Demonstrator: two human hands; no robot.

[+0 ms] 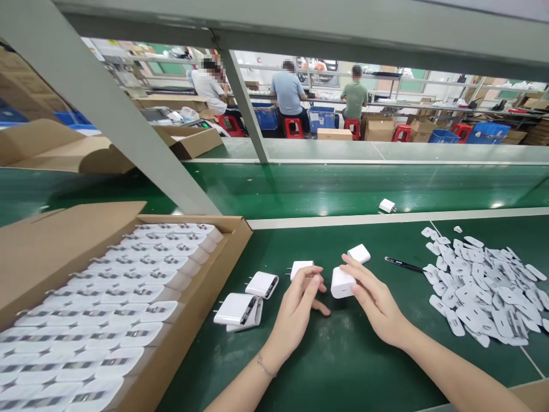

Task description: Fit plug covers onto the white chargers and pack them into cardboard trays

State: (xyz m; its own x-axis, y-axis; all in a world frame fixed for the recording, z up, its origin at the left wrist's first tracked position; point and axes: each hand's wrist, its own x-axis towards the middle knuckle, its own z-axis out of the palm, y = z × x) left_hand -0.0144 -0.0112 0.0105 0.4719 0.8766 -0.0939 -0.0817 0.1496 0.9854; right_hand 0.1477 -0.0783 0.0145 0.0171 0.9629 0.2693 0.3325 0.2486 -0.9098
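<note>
My right hand (374,297) grips a white charger plug (342,283) between thumb and fingers just above the green mat. My left hand (300,306) is curled beside it, its fingertips pinched together near the plug; what they hold, if anything, is too small to make out. Another white charger (300,268) lies just behind my left hand and one more charger (359,252) lies behind my right. Two further chargers (262,284) (237,309) rest on the mat to the left.
An open cardboard box (201,297) at the left holds rows of wrapped chargers. A heap of peeled white film pieces (484,289) and a black pen (403,264) lie at the right. A lone charger (386,205) sits on the conveyor belt. Three people sit at far benches.
</note>
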